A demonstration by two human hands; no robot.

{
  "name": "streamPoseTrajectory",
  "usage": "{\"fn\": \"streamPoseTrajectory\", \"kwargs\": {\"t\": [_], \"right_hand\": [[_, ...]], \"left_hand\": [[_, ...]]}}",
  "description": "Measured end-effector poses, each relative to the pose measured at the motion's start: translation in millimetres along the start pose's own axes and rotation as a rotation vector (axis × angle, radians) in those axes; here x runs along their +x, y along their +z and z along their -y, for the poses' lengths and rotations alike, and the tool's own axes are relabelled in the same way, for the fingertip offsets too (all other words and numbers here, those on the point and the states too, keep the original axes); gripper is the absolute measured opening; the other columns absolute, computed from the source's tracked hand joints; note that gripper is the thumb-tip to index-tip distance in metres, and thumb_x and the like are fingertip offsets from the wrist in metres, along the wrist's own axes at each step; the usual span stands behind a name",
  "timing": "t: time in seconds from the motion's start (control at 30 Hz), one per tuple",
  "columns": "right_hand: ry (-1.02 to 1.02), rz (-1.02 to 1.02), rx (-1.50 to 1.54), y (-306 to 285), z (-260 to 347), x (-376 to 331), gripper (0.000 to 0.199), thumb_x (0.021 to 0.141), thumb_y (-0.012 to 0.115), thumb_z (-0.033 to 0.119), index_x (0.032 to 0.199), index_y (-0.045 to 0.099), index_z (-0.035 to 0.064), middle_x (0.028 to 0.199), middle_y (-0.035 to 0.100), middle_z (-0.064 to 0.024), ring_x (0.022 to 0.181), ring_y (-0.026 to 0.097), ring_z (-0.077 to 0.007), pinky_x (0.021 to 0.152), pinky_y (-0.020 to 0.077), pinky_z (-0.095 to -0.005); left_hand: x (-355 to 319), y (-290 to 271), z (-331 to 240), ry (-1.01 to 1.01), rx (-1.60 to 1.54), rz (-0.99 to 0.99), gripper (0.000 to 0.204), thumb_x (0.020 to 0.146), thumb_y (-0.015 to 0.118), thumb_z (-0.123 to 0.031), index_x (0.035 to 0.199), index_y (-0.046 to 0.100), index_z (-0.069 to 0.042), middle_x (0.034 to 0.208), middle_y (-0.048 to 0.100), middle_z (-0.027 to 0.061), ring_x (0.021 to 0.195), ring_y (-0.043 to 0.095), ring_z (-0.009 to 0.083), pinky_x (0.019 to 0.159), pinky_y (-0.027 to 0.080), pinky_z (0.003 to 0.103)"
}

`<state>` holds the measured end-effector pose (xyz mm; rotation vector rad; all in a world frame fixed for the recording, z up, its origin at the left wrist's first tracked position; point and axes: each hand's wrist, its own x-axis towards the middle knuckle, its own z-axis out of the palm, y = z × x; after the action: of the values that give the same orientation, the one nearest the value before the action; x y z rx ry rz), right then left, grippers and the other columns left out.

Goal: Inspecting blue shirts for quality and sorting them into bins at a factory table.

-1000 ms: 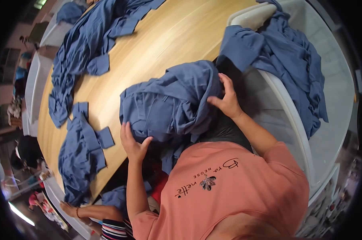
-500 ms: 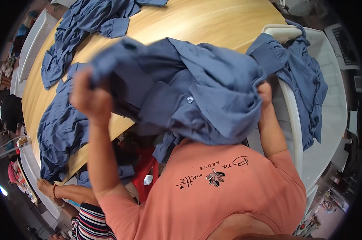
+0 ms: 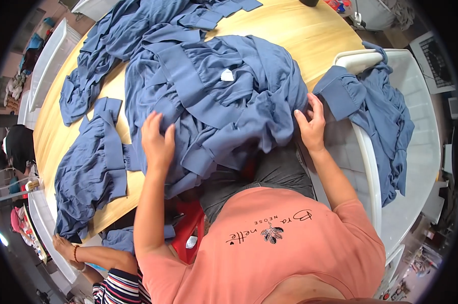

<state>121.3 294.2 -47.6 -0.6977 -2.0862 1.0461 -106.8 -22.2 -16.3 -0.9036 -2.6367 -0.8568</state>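
Observation:
A blue garment [image 3: 224,101] with wide bands and a small white label lies crumpled in front of me, its near edge hanging past the table edge above my lap. My left hand [image 3: 158,142] rests against its left side, thumb and fingers apart, gripping nothing. Beside its right edge is my right hand [image 3: 311,124], also open, fingertips next to the cloth; I cannot tell whether they touch it.
More blue garments lie on the wooden table [image 3: 269,20], one [image 3: 92,172] at the left. Another [image 3: 386,126] hangs over a white plastic bin [image 3: 424,152] at the right. A co-worker's hand [image 3: 64,248] touches the left garment.
The garment, held up between both hands before, has come down spread onto the table. Both hands have let go of it. The left hand has moved right and lower.

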Motion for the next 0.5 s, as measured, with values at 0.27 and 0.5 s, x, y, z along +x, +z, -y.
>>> {"fn": "streamPoseTrajectory", "kwargs": {"t": [0.27,0.5], "right_hand": [[-0.659,0.092,-0.203,15,29,-15,0.055,0.068,0.078,0.013,0.117,0.057,-0.001,0.124,0.055,-0.0208,0.111,0.054,-0.0369,0.099,0.0402,-0.0442],[-0.315,-0.05,-0.258,16,9,9,0.068,0.076,0.073,0.013,0.132,0.042,-0.0067,0.136,0.04,-0.0289,0.125,0.041,-0.0434,0.105,0.0349,-0.0456]], "left_hand": [[-99,18,-85,0.397,-0.311,0.06,0.018,0.074,0.071,-0.002,0.09,0.063,-0.002,0.086,0.063,0.014,0.075,0.061,0.0314,0.068,0.05,0.039],[-111,106,-101,-0.467,-0.232,0.559,0.086,0.069,0.08,-0.042,0.129,0.047,0.01,0.126,0.054,0.0315,0.117,0.053,0.0428,0.098,0.043,0.043]]}}
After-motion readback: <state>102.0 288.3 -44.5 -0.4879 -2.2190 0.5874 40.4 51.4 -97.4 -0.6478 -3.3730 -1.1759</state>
